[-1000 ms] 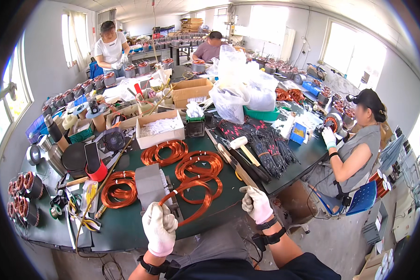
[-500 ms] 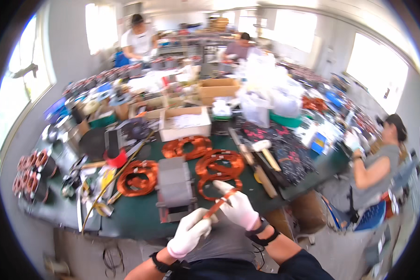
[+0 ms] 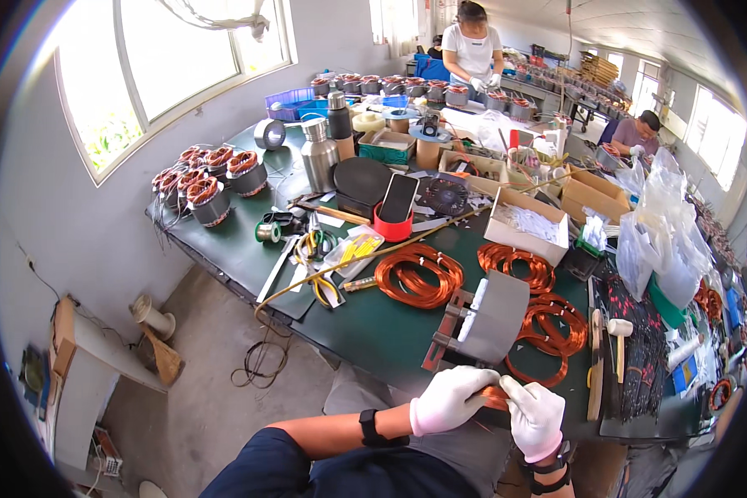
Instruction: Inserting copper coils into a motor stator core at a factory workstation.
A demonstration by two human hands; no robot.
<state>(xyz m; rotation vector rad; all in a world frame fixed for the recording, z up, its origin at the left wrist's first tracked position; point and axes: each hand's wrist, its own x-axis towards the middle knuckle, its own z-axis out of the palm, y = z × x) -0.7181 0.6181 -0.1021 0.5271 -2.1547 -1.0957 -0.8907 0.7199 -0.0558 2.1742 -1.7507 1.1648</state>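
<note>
Both white-gloved hands are at the near table edge, closed on a short bundle of copper wire that looks like part of a coil (image 3: 495,398). My left hand (image 3: 452,402) grips its left end. My right hand (image 3: 536,417) pinches the right end, fingers bent; the gloves hide the rest of the bundle. Just beyond them lies a grey cylindrical stator core (image 3: 504,309) on a reddish-brown stand (image 3: 441,334), with white strips along its left edge. Right of the core, copper coils (image 3: 566,330) lie overlapping. Another coil bundle (image 3: 419,276) rests to its left, and one (image 3: 519,264) behind.
A bent yellowish rod (image 3: 328,270) crosses the table past pliers (image 3: 317,249) and a phone (image 3: 399,197) in a red holder. Wound stators (image 3: 206,202) stand far left. A mallet (image 3: 620,336) and wooden bar (image 3: 595,365) lie right. Two people work farther back.
The view has swung left, showing more window and floor. My hands have come closer together on the copper bundle, which earlier stretched out between them.
</note>
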